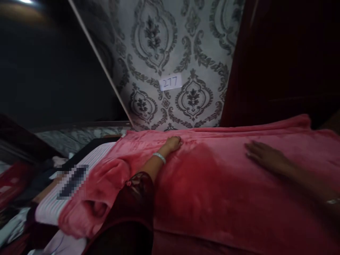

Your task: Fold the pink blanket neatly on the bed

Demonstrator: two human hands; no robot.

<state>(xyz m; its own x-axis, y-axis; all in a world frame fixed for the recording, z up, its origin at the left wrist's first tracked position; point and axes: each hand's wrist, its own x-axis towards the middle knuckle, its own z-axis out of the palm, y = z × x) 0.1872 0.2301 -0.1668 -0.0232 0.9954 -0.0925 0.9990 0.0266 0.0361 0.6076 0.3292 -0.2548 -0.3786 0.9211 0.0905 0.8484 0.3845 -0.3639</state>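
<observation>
A plush pink-red blanket [191, 184] is spread over the surface in front of me, mostly flat on the right and bunched into folds on the left. Close to its far edge, my left hand [174, 143] presses down with its fingers curled into the fabric; a pale bangle circles that wrist. My right hand [265, 156] is held flat, fingers stretched out, on or just over the blanket at the right. Motion blurs it, so contact is unclear.
Striped bedding [51, 209] shows beneath the blanket's left side, with a blurred-out dark patch on it. Clothes [16, 221] are heaped at lower left. Beyond the far edge stand a patterned wall [167, 46] with a paper label [170, 82], a dark screen-like panel [53, 71] and a dark red panel [281, 63].
</observation>
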